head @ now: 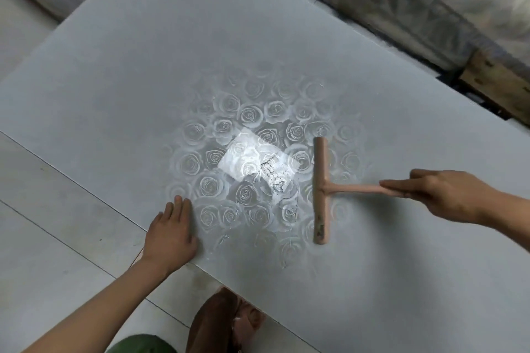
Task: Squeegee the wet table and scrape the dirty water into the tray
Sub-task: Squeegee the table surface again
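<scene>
Right hand (447, 195) pinches squeegee (321, 189) handle, blade leftward on table (114, 80); left hand (172, 232) lies flat.

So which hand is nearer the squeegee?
Right: the right hand holds the squeegee by its handle. The left hand rests flat on the table, well clear of the blade.

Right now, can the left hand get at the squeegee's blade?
Probably yes: the left hand rests flat on the table, and only wet surface lies between it and the squeegee, which the right hand holds.
</scene>
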